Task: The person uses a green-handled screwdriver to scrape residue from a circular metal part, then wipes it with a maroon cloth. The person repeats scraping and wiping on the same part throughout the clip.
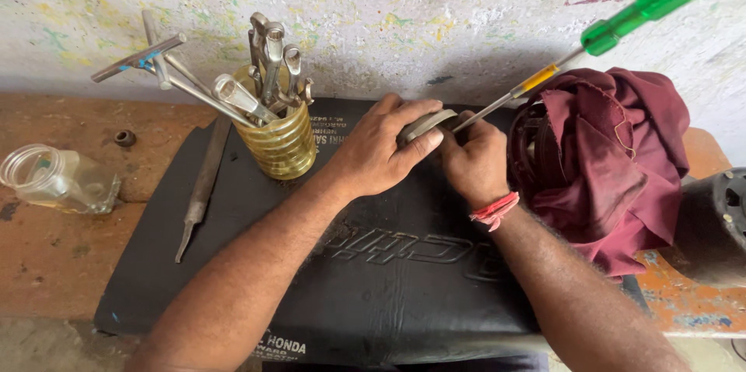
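My left hand point(381, 148) grips a small round grey metal part point(425, 125) over a black padded mat point(404, 279). My right hand point(474, 160), with a red thread band at the wrist, holds a long screwdriver point(590, 44) with a green handle and yellow collar. Its shaft slants down from the upper right, and the tip meets the round part between my two hands. The underside of the part is hidden by my fingers.
A yellow ribbed jar point(281, 139) full of spanners and a T-handle wrench stands at the mat's back left. A metal file point(203, 184) lies beside it. A clear glass jar point(56, 179) lies on its side at left. Maroon cloth point(614, 162) and a dark round part point(719, 224) sit at right.
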